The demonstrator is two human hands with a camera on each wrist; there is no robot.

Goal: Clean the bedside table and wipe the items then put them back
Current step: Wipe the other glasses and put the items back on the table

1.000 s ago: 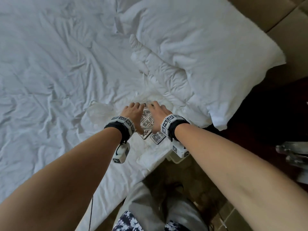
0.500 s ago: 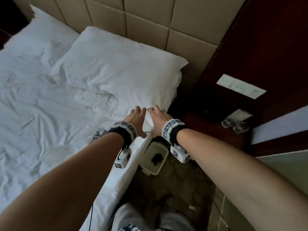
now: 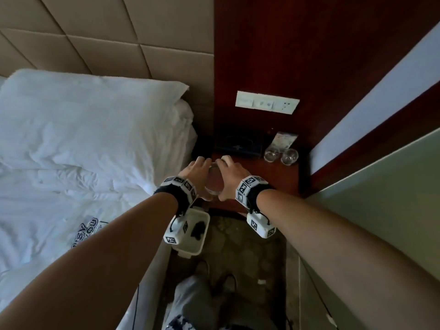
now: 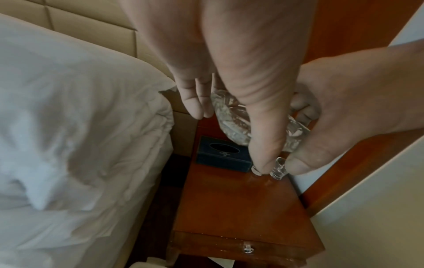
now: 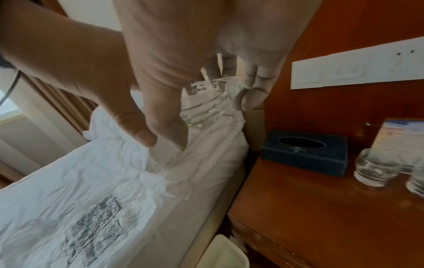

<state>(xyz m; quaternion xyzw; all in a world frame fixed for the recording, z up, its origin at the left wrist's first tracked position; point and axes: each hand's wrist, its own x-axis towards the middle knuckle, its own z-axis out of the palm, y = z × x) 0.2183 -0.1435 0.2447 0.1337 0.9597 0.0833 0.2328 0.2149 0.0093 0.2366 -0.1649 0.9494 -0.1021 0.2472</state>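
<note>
Both hands meet over the near left part of the bedside surface [image 3: 266, 179], a reddish-brown wooden top with a drawer in its front. Between them they carry a clear glass dish [image 3: 214, 181], thick and ribbed, possibly an ashtray, held above the wood rather than resting on it. The left hand [image 3: 196, 169] has its grip closed on the dish's left side, thumb [image 4: 266, 145] stretched along the glass and fingers [image 4: 195, 101] reaching down past its far edge. The right hand [image 3: 232, 173] has its grip closed on the right side, fingertips [image 5: 252, 96] curled over the rim in the right wrist view. At the back of the surface lies a dark blue tissue box [image 3: 238, 145] with an oval opening, flat against the wall panel. Just to its right stand two small clear glasses [image 3: 281, 156], side by side and close to each other, with a printed card [image 3: 284, 140] propped behind them. A white switch and socket plate [image 3: 266, 102] sits on the dark wood panel above. To the left is the bed [image 3: 71, 186] with rumpled white linen and a pillow [image 3: 95, 115] against a padded beige headboard [image 3: 119, 32]. On the floor between bed and surface stands a white bin [image 3: 192, 236] with something dark inside.
</note>
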